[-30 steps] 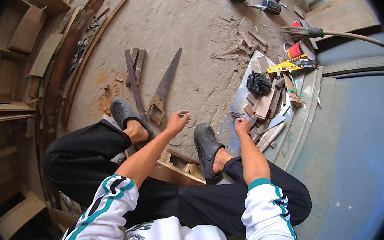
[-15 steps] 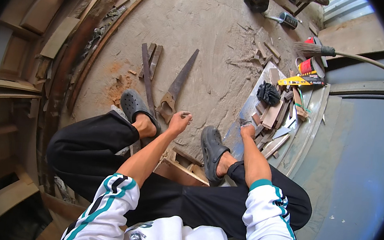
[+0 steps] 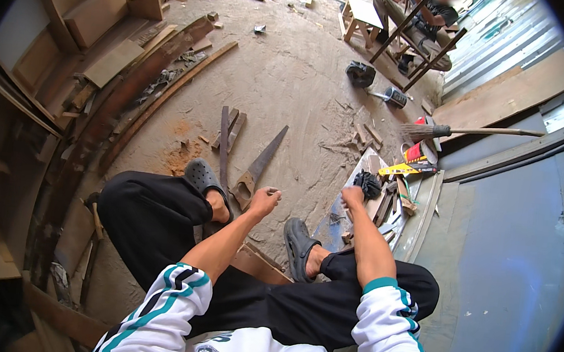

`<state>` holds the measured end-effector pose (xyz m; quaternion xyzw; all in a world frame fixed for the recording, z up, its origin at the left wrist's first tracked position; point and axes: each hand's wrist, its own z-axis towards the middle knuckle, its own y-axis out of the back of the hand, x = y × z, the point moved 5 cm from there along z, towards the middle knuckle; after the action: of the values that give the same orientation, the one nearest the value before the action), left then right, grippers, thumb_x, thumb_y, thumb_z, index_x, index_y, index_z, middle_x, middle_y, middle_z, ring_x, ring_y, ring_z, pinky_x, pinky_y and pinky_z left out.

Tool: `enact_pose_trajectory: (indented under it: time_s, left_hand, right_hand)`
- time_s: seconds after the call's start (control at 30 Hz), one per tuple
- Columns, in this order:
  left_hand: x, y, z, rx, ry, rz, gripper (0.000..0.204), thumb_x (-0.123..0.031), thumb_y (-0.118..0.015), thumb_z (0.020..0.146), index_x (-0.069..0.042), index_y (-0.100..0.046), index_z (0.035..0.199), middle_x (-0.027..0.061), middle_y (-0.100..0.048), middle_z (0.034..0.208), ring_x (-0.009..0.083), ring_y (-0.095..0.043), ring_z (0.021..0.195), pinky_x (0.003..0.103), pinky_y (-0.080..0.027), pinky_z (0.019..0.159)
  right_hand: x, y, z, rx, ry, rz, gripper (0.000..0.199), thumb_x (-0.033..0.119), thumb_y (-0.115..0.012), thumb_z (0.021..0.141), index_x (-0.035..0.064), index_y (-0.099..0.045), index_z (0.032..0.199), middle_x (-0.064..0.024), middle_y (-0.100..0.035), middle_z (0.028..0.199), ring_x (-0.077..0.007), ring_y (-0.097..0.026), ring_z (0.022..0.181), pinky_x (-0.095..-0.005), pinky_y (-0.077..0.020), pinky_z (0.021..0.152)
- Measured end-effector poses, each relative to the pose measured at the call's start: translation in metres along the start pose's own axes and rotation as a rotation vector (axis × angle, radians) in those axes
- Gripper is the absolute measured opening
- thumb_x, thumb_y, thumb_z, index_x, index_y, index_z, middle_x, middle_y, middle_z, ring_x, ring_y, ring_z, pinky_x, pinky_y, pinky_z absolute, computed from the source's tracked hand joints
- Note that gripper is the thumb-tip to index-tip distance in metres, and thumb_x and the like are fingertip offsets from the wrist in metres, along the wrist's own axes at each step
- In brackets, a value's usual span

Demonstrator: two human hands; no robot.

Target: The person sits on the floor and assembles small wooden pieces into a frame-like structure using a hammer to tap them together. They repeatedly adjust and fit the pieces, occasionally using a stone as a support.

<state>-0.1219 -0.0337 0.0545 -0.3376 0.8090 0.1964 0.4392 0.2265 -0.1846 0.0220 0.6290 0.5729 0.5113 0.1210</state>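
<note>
My left hand [image 3: 265, 200] hovers over the floor beside a handsaw [image 3: 260, 167], its fingers curled together; whatever may be between them is too small to name. The saw lies with its wooden handle toward me and its blade pointing away. Left of it are a long dark wood strip [image 3: 224, 144] and short wood pieces [image 3: 235, 131]. My right hand [image 3: 352, 198], fingers drawn in, is over a metal sheet [image 3: 331, 225], close to a crumpled black plastic bag [image 3: 367, 183]. What that hand holds, if anything, is hidden. Wood offcuts [image 3: 384, 205] lie to its right.
A yellow-handled tool [image 3: 405, 169], a red tin [image 3: 420, 152] and a broom [image 3: 429, 131] lie at the right. Long boards [image 3: 168, 90] and wooden furniture frames [image 3: 94, 15] line the left. A wooden box [image 3: 260, 263] stands between my feet. Farther back, a person [image 3: 421, 30] sits by a chair.
The view has tilted up, bringing the seated person into sight. My right hand has moved from the near offcuts toward the black bag. My left hand stays by the saw handle, fingers still curled.
</note>
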Motion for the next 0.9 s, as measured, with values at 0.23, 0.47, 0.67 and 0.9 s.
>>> enact_pose_trajectory:
  time_s: [0.23, 0.47, 0.67, 0.9]
  left_hand:
    - [-0.031, 0.002, -0.024, -0.062, -0.147, -0.149, 0.039, -0.027, -0.066, 0.093, 0.003, -0.067, 0.118, 0.0109, -0.074, 0.097, 0.0157, -0.068, 0.079, 0.030, -0.053, 0.073]
    - [-0.046, 0.050, -0.021, -0.169, -0.313, -0.293, 0.038, -0.026, -0.065, 0.093, 0.004, -0.066, 0.117, 0.0083, -0.073, 0.091, 0.0144, -0.066, 0.078, 0.030, -0.053, 0.073]
    - [-0.068, 0.119, -0.059, -0.392, -0.315, -0.379, 0.034, -0.024, -0.064, 0.094, 0.003, -0.067, 0.115, 0.0065, -0.073, 0.090, 0.0139, -0.066, 0.076, 0.027, -0.052, 0.071]
    - [-0.041, 0.174, -0.100, -0.493, -0.376, -0.029, 0.043, -0.029, -0.066, 0.093, 0.003, -0.064, 0.121, 0.0132, -0.072, 0.105, 0.0200, -0.069, 0.093, 0.033, -0.053, 0.082]
  right_hand:
    - [0.211, 0.078, -0.055, -0.159, 0.474, -0.439, 0.028, 0.018, -0.061, 0.078, -0.0011, -0.074, 0.094, -0.0275, -0.070, 0.102, -0.0425, -0.068, 0.100, -0.0483, -0.0538, 0.088]
    - [0.404, 0.075, -0.189, -0.137, 0.901, -0.725, 0.026, 0.017, -0.059, 0.081, 0.0133, -0.076, 0.101, -0.0168, -0.073, 0.098, -0.0358, -0.071, 0.094, -0.0458, -0.0573, 0.080]
    - [0.455, -0.027, -0.217, 0.080, 1.159, -0.638, 0.024, 0.017, -0.061, 0.082, 0.0185, -0.077, 0.098, -0.0131, -0.074, 0.097, -0.0328, -0.071, 0.091, -0.0431, -0.0572, 0.079]
    - [0.518, -0.127, -0.203, 0.310, 1.490, -0.533, 0.020, 0.024, -0.062, 0.082, 0.0161, -0.077, 0.092, -0.0147, -0.072, 0.093, -0.0321, -0.071, 0.087, -0.0404, -0.0567, 0.078]
